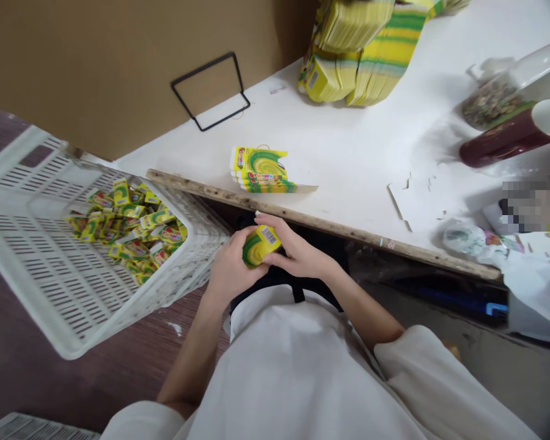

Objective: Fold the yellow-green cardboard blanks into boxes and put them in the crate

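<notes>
A small yellow and green box (259, 245) with a barcode on its upper end is between my two hands, just in front of the table's wooden edge. My left hand (233, 264) wraps round its left and lower side. My right hand (297, 247) grips its right side, with the thumb below and the fingers above. On the white table beyond my hands lies a small stack of flat yellow and green cartons (261, 170). The left basket (41, 226) holds several filled-out boxes of the same colours (135, 226).
Bundles of flat cartons (376, 55) stand at the back of the table (348, 159). A black wire stand (217, 125) is beside a large brown cardboard box (119, 61). At the right are a dark red cup (504, 142), a clear jar (495, 101) and plastic bags (465, 238).
</notes>
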Available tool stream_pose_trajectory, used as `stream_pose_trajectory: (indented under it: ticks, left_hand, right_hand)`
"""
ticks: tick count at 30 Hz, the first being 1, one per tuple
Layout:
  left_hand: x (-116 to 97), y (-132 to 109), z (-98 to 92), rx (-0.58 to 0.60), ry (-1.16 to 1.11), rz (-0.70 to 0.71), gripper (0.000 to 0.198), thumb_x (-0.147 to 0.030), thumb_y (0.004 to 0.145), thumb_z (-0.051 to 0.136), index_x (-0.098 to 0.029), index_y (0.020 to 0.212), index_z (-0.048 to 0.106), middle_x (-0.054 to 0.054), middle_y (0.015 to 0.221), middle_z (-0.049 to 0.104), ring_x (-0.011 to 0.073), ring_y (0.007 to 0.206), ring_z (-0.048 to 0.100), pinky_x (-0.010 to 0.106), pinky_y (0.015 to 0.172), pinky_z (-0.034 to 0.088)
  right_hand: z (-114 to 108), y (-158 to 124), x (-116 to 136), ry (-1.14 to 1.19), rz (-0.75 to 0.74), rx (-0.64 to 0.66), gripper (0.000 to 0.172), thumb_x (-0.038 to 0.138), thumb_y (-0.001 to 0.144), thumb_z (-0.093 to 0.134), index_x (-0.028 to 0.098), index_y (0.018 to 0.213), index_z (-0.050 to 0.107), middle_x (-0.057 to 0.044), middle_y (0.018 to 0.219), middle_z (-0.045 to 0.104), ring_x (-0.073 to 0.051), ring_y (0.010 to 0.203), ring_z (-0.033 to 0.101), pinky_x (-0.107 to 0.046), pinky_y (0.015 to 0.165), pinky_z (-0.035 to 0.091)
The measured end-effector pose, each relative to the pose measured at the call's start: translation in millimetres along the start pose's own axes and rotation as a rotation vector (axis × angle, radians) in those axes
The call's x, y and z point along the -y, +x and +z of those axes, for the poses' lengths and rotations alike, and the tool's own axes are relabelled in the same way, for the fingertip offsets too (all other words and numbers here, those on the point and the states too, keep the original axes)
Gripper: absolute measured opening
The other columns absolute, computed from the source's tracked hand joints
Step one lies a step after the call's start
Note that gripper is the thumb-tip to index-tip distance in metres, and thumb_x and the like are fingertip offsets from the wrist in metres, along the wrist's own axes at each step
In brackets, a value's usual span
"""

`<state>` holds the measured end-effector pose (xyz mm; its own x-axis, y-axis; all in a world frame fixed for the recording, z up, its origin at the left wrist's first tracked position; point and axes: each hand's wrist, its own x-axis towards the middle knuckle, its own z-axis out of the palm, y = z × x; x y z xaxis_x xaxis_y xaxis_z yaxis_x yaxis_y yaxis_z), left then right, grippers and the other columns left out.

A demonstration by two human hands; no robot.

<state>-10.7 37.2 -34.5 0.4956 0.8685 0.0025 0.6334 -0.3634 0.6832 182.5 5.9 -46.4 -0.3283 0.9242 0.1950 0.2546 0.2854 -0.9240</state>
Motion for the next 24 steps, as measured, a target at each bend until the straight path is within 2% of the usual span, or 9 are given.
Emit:
stream_pose_trajectory:
  ticks: [3, 7, 10, 12, 13, 16, 18, 21, 24]
  left_hand:
    - [5, -1, 2.4, -0.050, -0.040, -0.035, 0.059, -0.031, 0.071, 0.076, -0.021, 0.126, 0.056, 0.010, 0.119, 0.071, 0.0296, 0.106, 0.070, 0.043, 0.090, 0.057]
    - [13, -3, -3.1, -0.173, -0.246, -0.082, 0.062, -0.029, 0.066, 0.081, -0.024, 0.124, 0.059, 0.008, 0.116, 0.070, 0.0278, 0.101, 0.070, 0.043, 0.089, 0.056]
    - [21, -2, -13.5, -0.584, -0.607, -0.099, 0.054, -0.047, 0.076, 0.076, -0.027, 0.123, 0.057, 0.006, 0.121, 0.067, 0.0244, 0.104, 0.068, 0.039, 0.089, 0.056]
    - [30, 0, -19.8, -0.846, -0.836, -0.157, 0.048, -0.065, 0.086, 0.058, -0.028, 0.116, 0.058, 0.007, 0.123, 0.065, 0.0245, 0.115, 0.064, 0.039, 0.096, 0.054]
    - [34, 0, -21.5, -0.911, -0.939, -0.218, 0.050, -0.071, 0.088, 0.050, -0.027, 0.111, 0.058, 0.007, 0.123, 0.064, 0.0247, 0.121, 0.061, 0.039, 0.101, 0.052]
    - [44, -2, -16.1, -0.929, -1.130, -0.479, 0.047, -0.071, 0.087, 0.052, -0.027, 0.102, 0.057, 0.008, 0.128, 0.062, 0.0241, 0.133, 0.055, 0.039, 0.111, 0.046]
    - [45, -5, -5.1, -0.918, -1.143, -0.557, 0.043, -0.066, 0.086, 0.059, -0.028, 0.106, 0.056, 0.009, 0.138, 0.058, 0.0235, 0.136, 0.052, 0.040, 0.113, 0.045]
    - [39, -8, 13.2, -0.854, -1.108, -0.503, 0.050, -0.066, 0.085, 0.060, -0.029, 0.119, 0.055, 0.011, 0.143, 0.055, 0.0248, 0.136, 0.053, 0.044, 0.112, 0.047]
    - [30, -5, 24.4, -0.635, -1.097, -0.396, 0.056, -0.066, 0.085, 0.060, -0.028, 0.126, 0.056, 0.014, 0.142, 0.057, 0.0277, 0.133, 0.056, 0.048, 0.109, 0.049]
  right_hand:
    - [9, 6, 5, -0.027, 0.091, -0.019, 0.045, 0.024, 0.100, 0.049, 0.019, 0.144, 0.039, -0.022, 0.153, 0.039, -0.028, 0.149, 0.037, -0.055, 0.121, 0.034]
    - [4, 22, 9, -0.043, 0.024, -0.046, 0.066, 0.035, 0.095, 0.062, 0.019, 0.151, 0.031, -0.022, 0.155, 0.038, -0.032, 0.147, 0.038, -0.054, 0.116, 0.041]
    - [-18, 38, 3, -0.148, -0.010, -0.260, 0.061, 0.045, 0.093, 0.066, 0.024, 0.145, 0.041, -0.016, 0.141, 0.053, -0.030, 0.130, 0.053, -0.048, 0.107, 0.049]
    - [-35, 51, -5, -0.320, 0.098, -0.472, 0.040, 0.041, 0.097, 0.061, 0.024, 0.132, 0.052, -0.014, 0.128, 0.058, -0.028, 0.118, 0.057, -0.046, 0.103, 0.050]
    - [-42, 57, -11, -0.415, 0.182, -0.542, 0.034, 0.038, 0.097, 0.060, 0.022, 0.127, 0.056, -0.014, 0.124, 0.058, -0.029, 0.115, 0.057, -0.048, 0.102, 0.049]
    - [-54, 74, -26, -0.643, 0.404, -0.534, 0.019, 0.029, 0.096, 0.061, 0.015, 0.110, 0.062, -0.018, 0.114, 0.057, -0.033, 0.110, 0.054, -0.054, 0.100, 0.045]
    - [-56, 80, -34, -0.697, 0.430, -0.472, 0.013, 0.026, 0.096, 0.059, 0.014, 0.102, 0.061, -0.018, 0.109, 0.057, -0.034, 0.108, 0.053, -0.056, 0.099, 0.044]
    - [-53, 82, -36, -0.667, 0.358, -0.485, 0.007, 0.021, 0.095, 0.057, 0.017, 0.100, 0.056, -0.014, 0.104, 0.058, -0.031, 0.103, 0.053, -0.054, 0.097, 0.044]
    - [-49, 75, -26, -0.527, 0.308, -0.522, 0.017, 0.013, 0.088, 0.058, 0.021, 0.101, 0.051, -0.007, 0.095, 0.060, -0.025, 0.093, 0.056, -0.046, 0.090, 0.048]
